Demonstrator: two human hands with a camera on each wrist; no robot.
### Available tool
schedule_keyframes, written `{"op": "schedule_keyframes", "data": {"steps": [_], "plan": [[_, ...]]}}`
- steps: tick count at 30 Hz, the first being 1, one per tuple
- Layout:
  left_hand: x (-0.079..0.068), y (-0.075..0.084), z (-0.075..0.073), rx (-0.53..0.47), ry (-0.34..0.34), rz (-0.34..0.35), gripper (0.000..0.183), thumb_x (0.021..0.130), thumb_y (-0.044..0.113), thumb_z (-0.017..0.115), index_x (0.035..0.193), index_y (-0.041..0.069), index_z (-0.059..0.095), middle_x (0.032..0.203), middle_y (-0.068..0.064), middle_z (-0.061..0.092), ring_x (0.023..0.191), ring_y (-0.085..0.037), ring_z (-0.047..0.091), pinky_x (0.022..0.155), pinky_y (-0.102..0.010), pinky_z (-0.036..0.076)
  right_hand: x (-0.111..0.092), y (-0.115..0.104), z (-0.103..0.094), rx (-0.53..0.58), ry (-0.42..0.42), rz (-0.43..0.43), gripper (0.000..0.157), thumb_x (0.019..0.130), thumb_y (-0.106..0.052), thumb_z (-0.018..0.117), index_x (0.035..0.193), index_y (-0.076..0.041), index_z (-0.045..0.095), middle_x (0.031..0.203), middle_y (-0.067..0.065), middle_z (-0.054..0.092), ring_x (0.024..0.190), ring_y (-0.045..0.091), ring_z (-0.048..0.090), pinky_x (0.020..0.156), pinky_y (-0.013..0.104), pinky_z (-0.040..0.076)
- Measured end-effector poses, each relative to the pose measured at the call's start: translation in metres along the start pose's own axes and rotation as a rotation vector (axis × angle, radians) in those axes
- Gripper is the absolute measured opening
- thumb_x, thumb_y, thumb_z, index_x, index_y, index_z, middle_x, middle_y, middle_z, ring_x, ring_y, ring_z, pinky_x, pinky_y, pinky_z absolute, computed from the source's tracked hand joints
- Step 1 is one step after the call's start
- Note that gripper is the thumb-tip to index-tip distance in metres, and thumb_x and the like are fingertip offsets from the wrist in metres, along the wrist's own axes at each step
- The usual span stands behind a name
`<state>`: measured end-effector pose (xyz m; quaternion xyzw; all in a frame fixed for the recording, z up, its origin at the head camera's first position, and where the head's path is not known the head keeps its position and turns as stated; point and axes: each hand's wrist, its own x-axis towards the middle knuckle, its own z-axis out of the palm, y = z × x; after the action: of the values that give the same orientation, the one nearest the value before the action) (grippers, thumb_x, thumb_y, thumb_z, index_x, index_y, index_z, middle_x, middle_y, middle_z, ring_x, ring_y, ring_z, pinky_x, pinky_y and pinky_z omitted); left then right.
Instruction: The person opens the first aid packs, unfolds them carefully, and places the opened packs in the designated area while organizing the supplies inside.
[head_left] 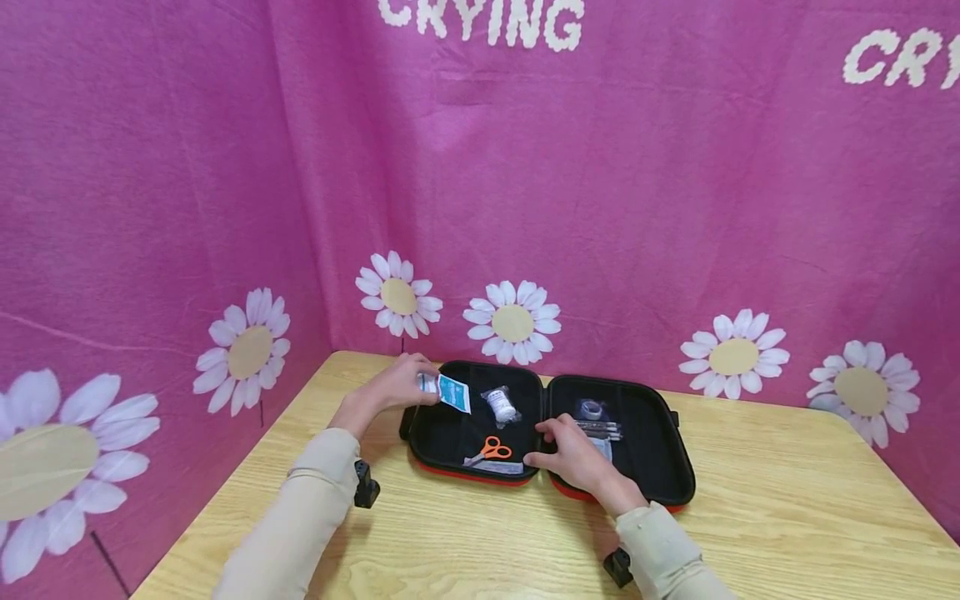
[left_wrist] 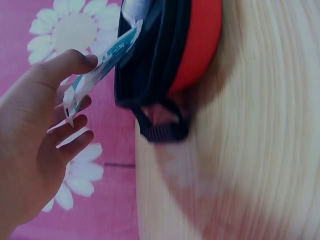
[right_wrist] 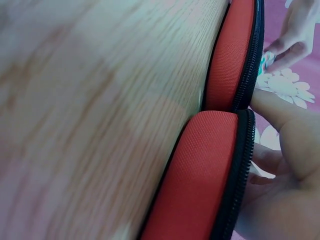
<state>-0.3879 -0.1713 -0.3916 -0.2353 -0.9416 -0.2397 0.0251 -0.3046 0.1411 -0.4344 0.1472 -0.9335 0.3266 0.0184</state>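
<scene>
A black-lined case [head_left: 438, 442] with a red shell lies unfolded on the table. My left hand [head_left: 401, 383] pinches a flat teal-and-white packet [head_left: 454, 394] over the case's left half; the left wrist view shows the packet [left_wrist: 107, 57] edge-on between thumb and fingers. At the hinge, my right hand [head_left: 576, 457] rests with its thumb by the left half's rim and its fingers over the right half. In the left half lie a wrapped white roll [head_left: 501, 405], orange-handled scissors [head_left: 493, 450] and a flat clear packet [head_left: 498, 467].
Inside the right half are a tape roll [head_left: 591, 409], several slim wrapped sticks [head_left: 600, 430] and a pale packet [head_left: 603, 448], partly behind my right hand. A black handle [left_wrist: 162, 131] sticks out at the case's side. Pink cloth [head_left: 622, 208] with daisies hangs behind the wooden table [head_left: 450, 550].
</scene>
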Motion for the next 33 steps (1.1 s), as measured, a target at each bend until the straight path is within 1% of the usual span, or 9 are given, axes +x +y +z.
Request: {"op": "schedule_keyframes", "data": {"steps": [3, 6, 11, 16, 19, 24, 27, 30, 33], "plan": [[-0.005, -0.008, -0.005, 0.002, -0.011, 0.028, 0.046, 0.079, 0.025, 0.073, 0.119, 0.000, 0.070, 0.126, -0.017, 0.060, 0.114, -0.030, 0.050, 0.091, -0.040, 0.048, -0.001, 0.000, -0.003, -0.002, -0.001, -0.007, 0.053, 0.081, -0.023, 0.082, 0.123, 0.005, 0.063, 0.103, 0.009, 0.055, 0.097, 0.023, 0.056, 0.092, 0.043, 0.048], [-0.008, -0.012, -0.008, 0.007, -0.032, 0.053, 0.044, 0.080, 0.023, 0.073, 0.118, 0.001, 0.071, 0.126, -0.016, 0.061, 0.114, -0.030, 0.051, 0.093, -0.042, 0.048, -0.003, 0.000, -0.005, -0.004, -0.001, -0.007, 0.053, 0.081, -0.023, 0.082, 0.122, 0.005, 0.063, 0.103, 0.010, 0.055, 0.097, 0.024, 0.056, 0.092, 0.043, 0.048], [-0.006, -0.013, -0.003, 0.091, -0.052, 0.113, 0.042, 0.080, 0.025, 0.076, 0.116, 0.003, 0.073, 0.125, -0.013, 0.064, 0.117, -0.031, 0.050, 0.095, -0.044, 0.049, -0.003, 0.000, -0.005, -0.008, 0.006, -0.004, 0.053, 0.081, -0.022, 0.082, 0.122, 0.005, 0.063, 0.103, 0.009, 0.055, 0.097, 0.023, 0.057, 0.092, 0.043, 0.048], [-0.003, -0.013, 0.005, 0.194, -0.037, 0.168, 0.042, 0.081, 0.027, 0.076, 0.116, 0.004, 0.073, 0.124, -0.013, 0.065, 0.122, -0.035, 0.049, 0.102, -0.048, 0.043, -0.001, 0.002, -0.002, -0.015, 0.004, -0.002, 0.053, 0.081, -0.023, 0.082, 0.123, 0.004, 0.063, 0.103, 0.008, 0.055, 0.096, 0.020, 0.057, 0.092, 0.042, 0.049], [-0.004, -0.013, 0.007, 0.214, -0.047, 0.146, 0.042, 0.081, 0.027, 0.077, 0.116, 0.005, 0.073, 0.124, -0.012, 0.065, 0.120, -0.033, 0.050, 0.102, -0.049, 0.043, 0.000, 0.003, -0.001, -0.019, 0.005, -0.002, 0.053, 0.081, -0.023, 0.082, 0.122, 0.003, 0.064, 0.102, 0.008, 0.055, 0.096, 0.020, 0.057, 0.091, 0.041, 0.049], [-0.005, -0.013, 0.012, 0.245, -0.102, 0.097, 0.044, 0.083, 0.028, 0.078, 0.120, 0.007, 0.071, 0.131, -0.010, 0.063, 0.121, -0.031, 0.050, 0.103, -0.049, 0.042, 0.001, 0.003, -0.001, -0.021, 0.001, 0.002, 0.053, 0.081, -0.023, 0.082, 0.123, 0.003, 0.064, 0.102, 0.007, 0.055, 0.095, 0.019, 0.056, 0.091, 0.041, 0.049], [-0.003, -0.011, 0.018, 0.299, -0.105, 0.100, 0.042, 0.086, 0.030, 0.076, 0.122, 0.009, 0.071, 0.134, -0.008, 0.062, 0.127, -0.032, 0.049, 0.107, -0.052, 0.038, 0.001, 0.003, -0.001, -0.016, -0.004, 0.007, 0.053, 0.081, -0.023, 0.082, 0.123, 0.003, 0.064, 0.102, 0.007, 0.055, 0.095, 0.019, 0.055, 0.092, 0.041, 0.049], [0.000, -0.007, 0.025, 0.343, -0.110, 0.072, 0.041, 0.088, 0.033, 0.074, 0.124, 0.013, 0.071, 0.136, -0.003, 0.062, 0.131, -0.030, 0.045, 0.112, -0.052, 0.032, 0.001, 0.001, -0.001, -0.013, -0.009, 0.011, 0.054, 0.081, -0.024, 0.082, 0.124, 0.003, 0.063, 0.103, 0.007, 0.055, 0.095, 0.019, 0.055, 0.092, 0.041, 0.049], [0.005, -0.002, 0.034, 0.374, -0.117, 0.063, 0.041, 0.089, 0.036, 0.072, 0.124, 0.015, 0.071, 0.135, -0.001, 0.063, 0.133, -0.030, 0.044, 0.114, -0.053, 0.027, 0.000, 0.001, -0.001, -0.005, -0.017, 0.018, 0.055, 0.082, -0.025, 0.082, 0.125, 0.003, 0.063, 0.104, 0.008, 0.054, 0.095, 0.019, 0.056, 0.091, 0.041, 0.049]]}}
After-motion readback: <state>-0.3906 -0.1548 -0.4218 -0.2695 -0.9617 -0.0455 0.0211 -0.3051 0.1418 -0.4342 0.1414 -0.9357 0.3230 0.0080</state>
